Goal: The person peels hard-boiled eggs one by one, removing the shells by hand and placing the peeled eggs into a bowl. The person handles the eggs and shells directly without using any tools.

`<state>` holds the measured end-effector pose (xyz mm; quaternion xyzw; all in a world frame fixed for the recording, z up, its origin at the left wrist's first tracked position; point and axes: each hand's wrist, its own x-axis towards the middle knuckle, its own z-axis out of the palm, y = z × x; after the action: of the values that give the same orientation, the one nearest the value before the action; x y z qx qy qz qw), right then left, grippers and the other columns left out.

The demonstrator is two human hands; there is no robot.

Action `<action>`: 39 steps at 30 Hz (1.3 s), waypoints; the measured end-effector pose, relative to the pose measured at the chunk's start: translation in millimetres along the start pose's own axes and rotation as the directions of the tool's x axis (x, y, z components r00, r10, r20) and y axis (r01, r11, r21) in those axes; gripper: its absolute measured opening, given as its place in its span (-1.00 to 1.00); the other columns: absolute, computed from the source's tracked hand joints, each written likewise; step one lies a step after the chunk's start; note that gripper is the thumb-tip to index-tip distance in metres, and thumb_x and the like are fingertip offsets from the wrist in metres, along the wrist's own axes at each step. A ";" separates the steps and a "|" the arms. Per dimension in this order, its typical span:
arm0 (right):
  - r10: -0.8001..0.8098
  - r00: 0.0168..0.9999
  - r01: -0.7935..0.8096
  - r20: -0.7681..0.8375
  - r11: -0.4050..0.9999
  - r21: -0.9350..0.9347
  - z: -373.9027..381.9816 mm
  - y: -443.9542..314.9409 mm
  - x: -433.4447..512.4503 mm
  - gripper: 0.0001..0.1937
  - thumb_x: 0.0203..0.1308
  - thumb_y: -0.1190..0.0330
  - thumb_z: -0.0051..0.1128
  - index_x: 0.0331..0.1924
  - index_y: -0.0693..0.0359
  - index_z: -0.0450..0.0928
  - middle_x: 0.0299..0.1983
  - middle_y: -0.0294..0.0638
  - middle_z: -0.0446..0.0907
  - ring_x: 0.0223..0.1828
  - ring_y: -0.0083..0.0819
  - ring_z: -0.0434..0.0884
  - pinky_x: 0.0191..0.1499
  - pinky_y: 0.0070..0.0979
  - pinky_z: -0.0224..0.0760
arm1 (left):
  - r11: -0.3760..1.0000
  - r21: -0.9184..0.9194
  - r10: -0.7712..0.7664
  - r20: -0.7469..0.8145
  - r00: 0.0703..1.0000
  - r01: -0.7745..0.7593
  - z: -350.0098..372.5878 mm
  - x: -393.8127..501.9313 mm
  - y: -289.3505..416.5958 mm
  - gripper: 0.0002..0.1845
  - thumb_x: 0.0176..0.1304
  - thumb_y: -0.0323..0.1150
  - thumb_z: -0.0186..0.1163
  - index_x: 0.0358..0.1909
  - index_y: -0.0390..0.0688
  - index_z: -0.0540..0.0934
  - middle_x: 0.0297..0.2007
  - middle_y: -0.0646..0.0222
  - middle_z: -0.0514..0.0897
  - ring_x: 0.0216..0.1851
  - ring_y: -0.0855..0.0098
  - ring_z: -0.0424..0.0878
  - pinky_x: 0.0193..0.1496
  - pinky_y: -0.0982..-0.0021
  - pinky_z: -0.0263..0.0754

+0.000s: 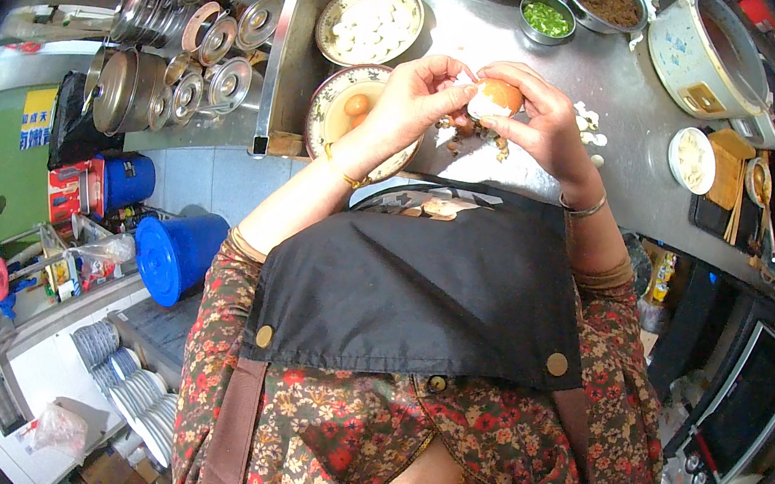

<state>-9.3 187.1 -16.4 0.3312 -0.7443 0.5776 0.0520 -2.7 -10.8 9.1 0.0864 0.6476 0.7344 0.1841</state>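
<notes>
Above the steel counter, my right hand (539,119) holds a brown-shelled egg (502,94) by its right side. White shows on the egg's left and lower side, where shell is off. My left hand (427,93) is at that side, its thumb and fingers pinching at the white edge of the eggshell. Broken shell bits (499,146) lie on the counter beneath. Under my left forearm is a patterned bowl (317,137) with brown eggs (357,104) in it. Beyond it, another patterned bowl (323,31) holds many small white pieces (376,24).
Small white pieces (589,122) lie right of my right hand. Chopped greens (545,19) fill a metal bowl at the back. A rice cooker (689,69) and a white bowl (692,161) stand at right. Lidded metal pots (124,93) are at left, a blue bucket (169,257) below.
</notes>
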 end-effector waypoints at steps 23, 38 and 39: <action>0.102 0.993 -0.088 -0.053 0.972 0.219 22.4 8.2 -1.6 -0.45 0.05 0.65 -0.01 0.21 0.38 0.21 0.18 -0.12 0.25 0.28 -0.38 0.23 0.30 -0.45 0.07 | 0.982 -0.165 -0.095 -0.032 0.995 0.088 -3.9 8.2 -14.2 -0.81 0.23 -0.37 0.20 -0.24 -0.29 0.49 -0.49 0.41 0.56 -0.53 0.63 0.49 -0.41 0.64 0.40; 0.018 0.986 -0.049 -0.168 0.983 -0.179 29.1 4.2 -2.3 -0.49 0.09 0.55 0.16 0.16 0.37 0.28 0.10 0.02 0.33 0.15 -0.21 0.39 0.18 -0.42 0.26 | 0.998 -0.025 -0.063 -0.039 0.997 0.062 -9.0 10.3 -19.7 -0.79 0.21 -0.48 0.09 -0.14 -0.36 0.50 -0.34 0.33 0.61 -0.38 0.58 0.53 -0.29 0.60 0.43; 0.014 0.986 -0.044 -0.164 0.982 -0.184 29.1 4.0 -2.4 -0.49 0.08 0.55 0.17 0.16 0.37 0.28 0.10 0.02 0.33 0.15 -0.22 0.39 0.18 -0.42 0.26 | 0.998 -0.017 -0.060 -0.036 0.998 0.059 -9.2 10.1 -19.4 -0.79 0.20 -0.50 0.09 -0.14 -0.36 0.50 -0.33 0.32 0.61 -0.38 0.58 0.53 -0.29 0.60 0.43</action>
<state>-0.8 162.6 -30.3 0.2660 -0.7934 0.5307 0.1348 -12.3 -13.6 -12.5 0.0524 0.6473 0.7351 0.1947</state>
